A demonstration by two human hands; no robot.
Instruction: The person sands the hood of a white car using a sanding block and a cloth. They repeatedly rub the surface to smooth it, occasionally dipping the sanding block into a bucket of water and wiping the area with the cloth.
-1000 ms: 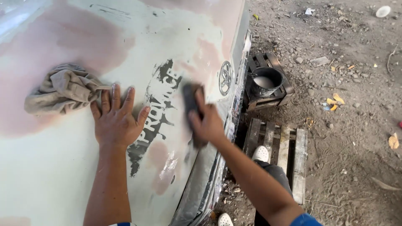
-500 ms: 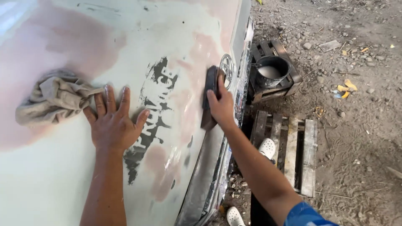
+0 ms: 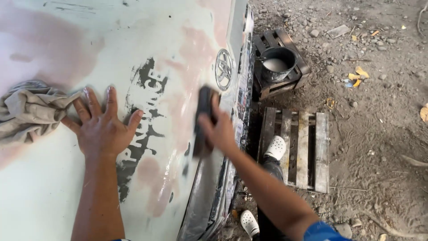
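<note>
Obs.: right hand (image 3: 219, 129) grips a dark sanding block (image 3: 203, 120), fingers curled over its top edge, and presses it flat against the pale green vehicle panel (image 3: 67, 196) near the panel's lower edge, just beside the round emblem (image 3: 223, 69). The hand and block are motion-blurred. Left hand (image 3: 103, 129) lies flat on the panel, fingers spread wide, holding nothing; its little-finger side touches a crumpled beige rag (image 3: 29, 114) that rests on the panel.

Orientation: the block's long axis runs up and down the picture, roughly parallel to the panel's edge, with its upper end toward the emblem and its lower end below the heel of the hand. Broad face against the paint.

Surface: wet sheen below the block; pinkish filler patches and the remains of dark lettering (image 3: 142, 116) between the two hands.

Risks (judgement):
- The block is close to the edge; a stroke too far to the right could slip off the panel or knock the emblem.
- If the block tilts onto one long edge, it may gouge the filler rather than level it.
- The wet panel may let the bracing left hand slide.
- The rag sits loose on a sloped surface and could slip down.
- Feet in white clogs (image 3: 276, 147) stand on a slatted wooden pallet (image 3: 312, 151); a foot could catch in the gaps. A black pot (image 3: 278, 62) stands on a second pallet nearby.
</note>
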